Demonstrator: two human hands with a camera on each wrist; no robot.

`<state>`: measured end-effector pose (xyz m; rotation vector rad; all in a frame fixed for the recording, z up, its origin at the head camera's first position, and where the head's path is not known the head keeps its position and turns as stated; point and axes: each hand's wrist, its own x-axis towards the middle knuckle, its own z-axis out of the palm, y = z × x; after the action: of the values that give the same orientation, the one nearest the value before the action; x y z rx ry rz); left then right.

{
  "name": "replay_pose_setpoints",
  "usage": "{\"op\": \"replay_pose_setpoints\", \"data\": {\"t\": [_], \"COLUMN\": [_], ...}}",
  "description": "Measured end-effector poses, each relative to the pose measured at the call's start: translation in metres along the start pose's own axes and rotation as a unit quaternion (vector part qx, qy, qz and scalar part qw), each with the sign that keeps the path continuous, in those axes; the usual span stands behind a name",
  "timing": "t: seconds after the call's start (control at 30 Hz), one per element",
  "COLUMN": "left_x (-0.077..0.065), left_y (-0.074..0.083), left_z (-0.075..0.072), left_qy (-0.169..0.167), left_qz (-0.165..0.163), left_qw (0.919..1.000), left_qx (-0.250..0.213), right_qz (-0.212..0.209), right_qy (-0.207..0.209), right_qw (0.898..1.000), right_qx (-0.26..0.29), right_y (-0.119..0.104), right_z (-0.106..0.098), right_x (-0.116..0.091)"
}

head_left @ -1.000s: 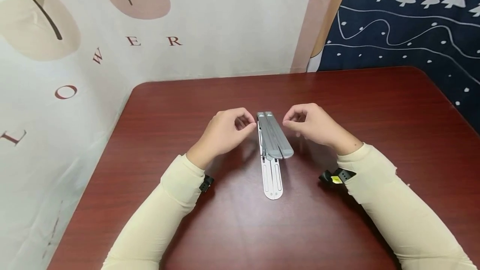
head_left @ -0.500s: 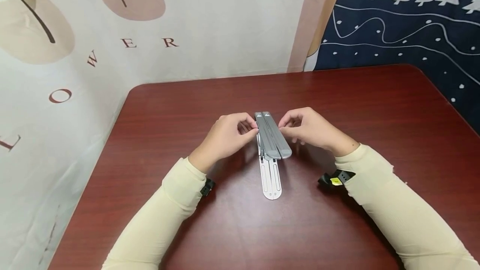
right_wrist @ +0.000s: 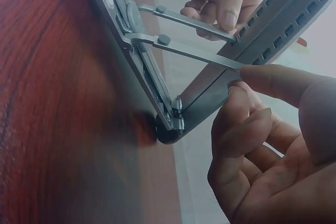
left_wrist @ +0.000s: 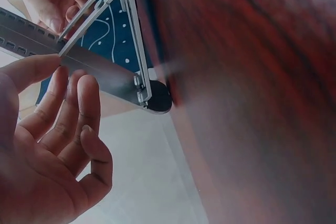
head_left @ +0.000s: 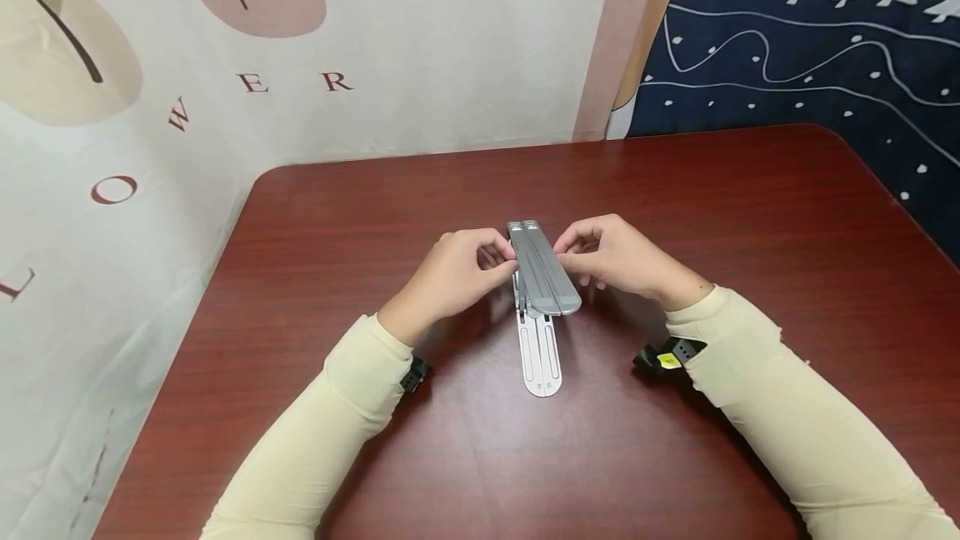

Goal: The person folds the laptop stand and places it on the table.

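A folded-narrow metal laptop stand (head_left: 542,273) stands on the table, its grey upper rails raised at an angle over the silver base (head_left: 540,355). At its left side my left hand (head_left: 468,272) has thumb and index finger at the end of one support arm (left_wrist: 86,27), pinching there. From the right, my right hand (head_left: 618,255) does likewise at the other support arm (right_wrist: 197,53). Both arms run from the base to the slotted underside of the rails (right_wrist: 278,22). Whether their ends sit in a slot is hidden by the fingertips.
The dark red wooden table (head_left: 360,198) spreads around the stand. A pale printed cloth (head_left: 450,40) hangs behind and to the left, and a navy cloth with white trees (head_left: 787,65) at the back right. A dark strap (head_left: 678,352) circles the right wrist.
Both hands have closed in slightly on the stand, the right moving left until its fingertips reach the stand's side. The stand keeps its pose; the view shifts slightly.
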<state>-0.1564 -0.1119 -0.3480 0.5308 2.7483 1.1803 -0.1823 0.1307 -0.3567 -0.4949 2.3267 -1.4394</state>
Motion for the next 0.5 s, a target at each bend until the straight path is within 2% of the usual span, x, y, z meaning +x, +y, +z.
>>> {"op": "replay_pose_setpoints", "data": {"t": [0.37, 0.5], "left_x": [0.0007, 0.0009], "left_y": [-0.0028, -0.0032], "left_z": [-0.0011, -0.0011], "left_qy": [0.002, -0.007], "left_qz": [-0.014, -0.029], "left_qw": [0.9999, 0.9992], "left_qx": [-0.003, -0.026], "right_qz": [-0.012, -0.008], "right_qy": [-0.002, 0.000], "right_qw": [1.000, 1.000], "right_qx": [0.007, 0.013], "right_y": [-0.0003, 0.0002], "right_z": [0.0069, 0.0089], "right_x": [0.0014, 0.0017]}}
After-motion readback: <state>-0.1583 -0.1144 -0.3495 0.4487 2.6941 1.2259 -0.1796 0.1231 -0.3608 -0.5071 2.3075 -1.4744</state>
